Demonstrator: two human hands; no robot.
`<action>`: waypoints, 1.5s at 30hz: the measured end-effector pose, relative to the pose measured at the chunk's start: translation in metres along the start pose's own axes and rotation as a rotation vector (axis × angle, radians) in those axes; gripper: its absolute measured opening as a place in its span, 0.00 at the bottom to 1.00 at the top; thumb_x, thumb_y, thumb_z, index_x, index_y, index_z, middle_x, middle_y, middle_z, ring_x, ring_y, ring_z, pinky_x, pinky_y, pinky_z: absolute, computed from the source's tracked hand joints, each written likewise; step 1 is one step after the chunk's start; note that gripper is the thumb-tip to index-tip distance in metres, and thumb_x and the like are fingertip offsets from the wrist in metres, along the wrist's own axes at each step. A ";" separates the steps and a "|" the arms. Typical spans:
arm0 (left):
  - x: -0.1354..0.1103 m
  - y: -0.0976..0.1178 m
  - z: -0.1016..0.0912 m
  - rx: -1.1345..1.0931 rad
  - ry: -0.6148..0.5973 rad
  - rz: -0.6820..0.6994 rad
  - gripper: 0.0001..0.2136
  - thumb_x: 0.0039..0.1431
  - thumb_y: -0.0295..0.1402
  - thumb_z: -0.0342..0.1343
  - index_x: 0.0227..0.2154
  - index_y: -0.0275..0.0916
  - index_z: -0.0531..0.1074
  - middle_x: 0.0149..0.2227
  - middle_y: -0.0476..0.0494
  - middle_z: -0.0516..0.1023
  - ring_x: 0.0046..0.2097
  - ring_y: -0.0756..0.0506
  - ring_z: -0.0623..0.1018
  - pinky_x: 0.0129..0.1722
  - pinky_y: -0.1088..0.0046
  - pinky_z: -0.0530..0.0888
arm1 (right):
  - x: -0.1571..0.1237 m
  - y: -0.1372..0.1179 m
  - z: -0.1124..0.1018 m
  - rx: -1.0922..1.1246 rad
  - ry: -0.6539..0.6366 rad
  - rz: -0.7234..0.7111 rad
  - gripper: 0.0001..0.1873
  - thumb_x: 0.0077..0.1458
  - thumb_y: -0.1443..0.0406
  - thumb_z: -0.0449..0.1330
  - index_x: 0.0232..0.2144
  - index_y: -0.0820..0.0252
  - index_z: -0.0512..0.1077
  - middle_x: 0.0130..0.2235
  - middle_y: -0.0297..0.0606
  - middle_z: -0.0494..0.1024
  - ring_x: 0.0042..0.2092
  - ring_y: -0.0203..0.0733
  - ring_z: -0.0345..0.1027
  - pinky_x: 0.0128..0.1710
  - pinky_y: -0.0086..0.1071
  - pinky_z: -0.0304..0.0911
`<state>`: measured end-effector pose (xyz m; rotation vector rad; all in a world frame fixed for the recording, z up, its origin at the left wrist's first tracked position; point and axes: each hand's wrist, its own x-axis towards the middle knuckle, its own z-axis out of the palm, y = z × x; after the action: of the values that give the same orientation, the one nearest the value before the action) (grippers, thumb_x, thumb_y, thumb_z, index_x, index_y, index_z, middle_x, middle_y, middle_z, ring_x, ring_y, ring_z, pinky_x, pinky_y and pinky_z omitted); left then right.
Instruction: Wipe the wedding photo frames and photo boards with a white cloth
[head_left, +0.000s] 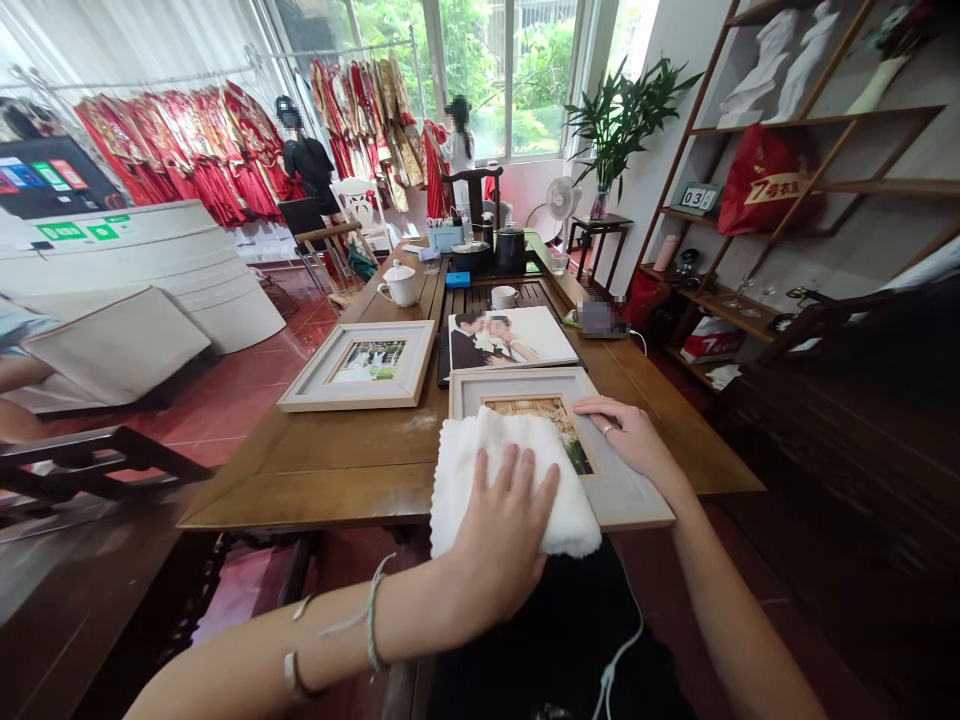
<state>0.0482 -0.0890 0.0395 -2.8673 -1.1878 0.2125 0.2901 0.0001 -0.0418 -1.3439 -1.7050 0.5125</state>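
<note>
Left hand [499,530]: I've got it palm down on the cloth, fingers loosely spread, pressing from above rather than clenched around anything.
Right hand [634,440]: resting on the right side of the frame, fingers stretched toward the picture opening, not closed on it as far as I can see. Ring on one finger.
White cloth [459,490]: folded, fluffy, scalloped along its left side. It covers the lower left of the front framed photo and hangs a bit past the near edge.
Front framed photo [626,495]: lying face up at the near edge of the worktop [300,490], right in front of me. Pale border, picture partly hidden under the cloth.
Other framed photo [367,362]: flat, to the left and a little farther off, not touching the front one.
Couple print [536,335]: just behind the front frame, two people close together.
Tea stuff: lidded white cup [401,287] behind the left frame, small white cup [503,297] behind the print, blue box [457,279] near it, black pot [511,248] farther back.
Right side: blurred-out device [602,317] beside the print, white cable trailing off.
Background: red garments [187,150] on racks, leafy plant [619,125] by the window, red bag [769,180] on the shelves.
</note>
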 end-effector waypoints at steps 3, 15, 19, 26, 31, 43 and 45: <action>0.025 -0.012 0.003 0.036 0.012 -0.023 0.37 0.55 0.38 0.58 0.64 0.34 0.50 0.66 0.25 0.52 0.66 0.28 0.53 0.61 0.38 0.53 | 0.000 0.001 0.000 -0.002 -0.007 -0.004 0.15 0.56 0.67 0.52 0.37 0.55 0.79 0.46 0.38 0.80 0.51 0.45 0.72 0.56 0.43 0.62; 0.107 -0.042 0.009 0.133 0.129 -0.086 0.32 0.58 0.33 0.55 0.64 0.34 0.52 0.67 0.27 0.51 0.67 0.31 0.51 0.62 0.43 0.51 | 0.000 0.001 -0.001 0.007 -0.004 -0.024 0.15 0.56 0.67 0.52 0.37 0.54 0.79 0.46 0.37 0.80 0.51 0.45 0.72 0.57 0.43 0.61; 0.115 -0.047 0.009 0.116 0.114 -0.053 0.32 0.59 0.34 0.54 0.64 0.35 0.50 0.67 0.27 0.50 0.67 0.31 0.50 0.62 0.43 0.52 | 0.000 0.000 -0.001 0.008 -0.003 -0.012 0.14 0.56 0.67 0.53 0.36 0.55 0.79 0.46 0.38 0.80 0.51 0.45 0.72 0.56 0.42 0.62; 0.080 -0.021 -0.013 0.035 -0.026 -0.077 0.31 0.59 0.37 0.54 0.63 0.32 0.54 0.63 0.23 0.58 0.64 0.29 0.59 0.57 0.41 0.61 | 0.000 -0.001 -0.001 0.003 -0.001 0.002 0.15 0.56 0.67 0.52 0.37 0.54 0.79 0.46 0.38 0.80 0.51 0.45 0.72 0.56 0.42 0.62; 0.035 0.020 -0.030 -0.011 -0.119 0.041 0.31 0.60 0.39 0.51 0.62 0.28 0.55 0.59 0.19 0.63 0.60 0.27 0.65 0.53 0.41 0.66 | -0.001 -0.002 -0.001 0.015 0.001 0.000 0.15 0.56 0.68 0.51 0.37 0.55 0.79 0.46 0.39 0.80 0.50 0.45 0.72 0.56 0.43 0.63; 0.040 0.053 -0.011 0.145 0.062 0.028 0.30 0.62 0.36 0.47 0.63 0.24 0.54 0.59 0.16 0.63 0.60 0.23 0.64 0.51 0.37 0.66 | 0.000 -0.004 -0.001 0.028 -0.004 0.005 0.15 0.56 0.67 0.52 0.36 0.55 0.79 0.46 0.39 0.80 0.50 0.45 0.72 0.55 0.42 0.63; 0.055 0.048 -0.006 0.156 0.078 -0.031 0.28 0.63 0.33 0.46 0.63 0.23 0.55 0.58 0.15 0.63 0.60 0.23 0.65 0.51 0.37 0.66 | 0.000 -0.002 -0.001 0.027 0.001 0.003 0.15 0.55 0.67 0.52 0.35 0.55 0.79 0.45 0.39 0.81 0.49 0.45 0.73 0.54 0.41 0.64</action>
<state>0.1211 -0.0843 0.0358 -2.6951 -1.1468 0.1816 0.2896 -0.0007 -0.0395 -1.3271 -1.6902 0.5346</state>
